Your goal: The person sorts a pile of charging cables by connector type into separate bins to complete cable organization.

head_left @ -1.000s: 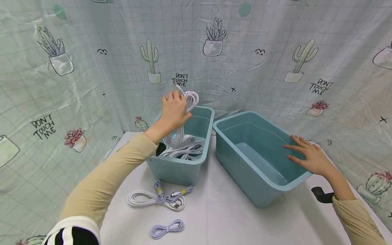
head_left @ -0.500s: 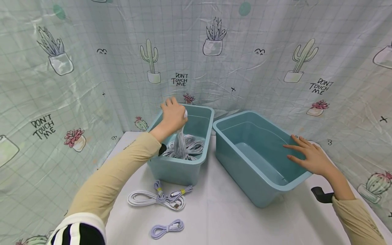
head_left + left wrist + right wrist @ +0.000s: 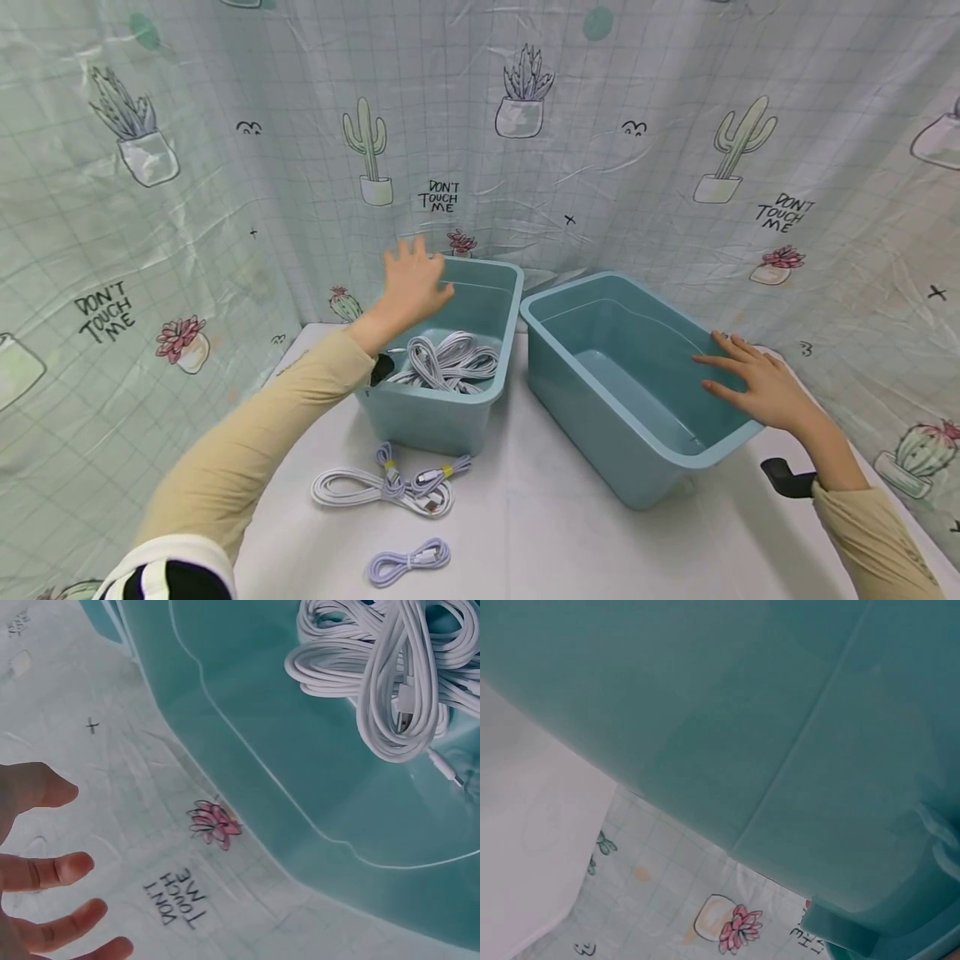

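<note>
My left hand (image 3: 412, 287) hovers over the left edge of the left blue bin (image 3: 512, 325), fingers spread and holding nothing. Inside that bin lies a pile of coiled white cables (image 3: 453, 362); the left wrist view shows a USB plug on the top white cable (image 3: 397, 682) and a slim connector (image 3: 448, 766) beside it. My right hand (image 3: 768, 387) rests on the right rim of the right blue bin (image 3: 585, 379), its fingers extended over the edge. Only the bin's wall fills most of the right wrist view.
In front of the left bin, a white cable coil (image 3: 337, 487) lies with two lilac cables (image 3: 442, 475) tied in yellow on it. Nearer is another lilac cable coil (image 3: 408, 562) on the white table (image 3: 547, 533). A patterned curtain (image 3: 600, 183) hangs behind.
My left hand held a coiled white cable above the left bin, lowered it onto the pile and let it go. It has since drawn back leftward. My right hand stays put.
</note>
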`<action>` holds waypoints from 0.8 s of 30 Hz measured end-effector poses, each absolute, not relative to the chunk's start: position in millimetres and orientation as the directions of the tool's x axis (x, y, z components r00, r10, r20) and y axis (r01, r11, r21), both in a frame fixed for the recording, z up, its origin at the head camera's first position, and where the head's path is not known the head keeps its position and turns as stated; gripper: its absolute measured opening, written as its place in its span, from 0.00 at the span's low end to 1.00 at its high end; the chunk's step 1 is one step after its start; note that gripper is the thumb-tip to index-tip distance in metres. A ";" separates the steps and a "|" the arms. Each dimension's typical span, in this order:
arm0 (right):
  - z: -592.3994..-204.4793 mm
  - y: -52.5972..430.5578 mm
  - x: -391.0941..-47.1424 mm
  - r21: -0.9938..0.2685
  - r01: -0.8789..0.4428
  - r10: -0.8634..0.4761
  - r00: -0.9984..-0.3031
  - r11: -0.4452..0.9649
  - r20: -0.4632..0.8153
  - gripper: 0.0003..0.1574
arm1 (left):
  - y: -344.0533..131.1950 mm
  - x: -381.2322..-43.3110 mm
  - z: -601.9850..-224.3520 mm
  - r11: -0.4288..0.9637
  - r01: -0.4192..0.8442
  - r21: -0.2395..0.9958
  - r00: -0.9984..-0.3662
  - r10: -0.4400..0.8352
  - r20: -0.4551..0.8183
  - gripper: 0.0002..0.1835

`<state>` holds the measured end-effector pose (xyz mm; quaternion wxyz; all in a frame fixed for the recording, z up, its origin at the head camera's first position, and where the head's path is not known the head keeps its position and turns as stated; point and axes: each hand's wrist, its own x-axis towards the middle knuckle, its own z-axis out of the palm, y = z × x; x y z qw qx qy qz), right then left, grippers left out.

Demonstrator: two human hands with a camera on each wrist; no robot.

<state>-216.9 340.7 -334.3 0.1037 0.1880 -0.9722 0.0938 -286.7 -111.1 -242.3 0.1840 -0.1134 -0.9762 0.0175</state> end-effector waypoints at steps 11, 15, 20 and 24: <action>-333.5 340.2 -215.3 -0.167 -0.386 -0.344 -0.909 0.907 0.234 0.31 | -126.5 -256.2 -241.3 0.949 0.313 -0.036 -0.869 0.301 0.392 0.16; -333.9 340.8 -215.7 -0.172 -0.388 -0.347 -0.909 0.905 0.230 0.31 | -133.4 -246.9 -245.4 0.931 0.364 -0.021 -0.840 0.338 0.425 0.15; -334.5 341.4 -216.6 -0.170 -0.390 -0.348 -0.909 0.905 0.231 0.31 | -139.9 -233.2 -251.3 0.897 0.442 -0.015 -0.787 0.396 0.474 0.12; -334.3 341.5 -216.9 -0.168 -0.389 -0.348 -0.909 0.906 0.229 0.31 | -144.7 -220.4 -258.5 0.859 0.509 -0.050 -0.731 0.463 0.502 0.10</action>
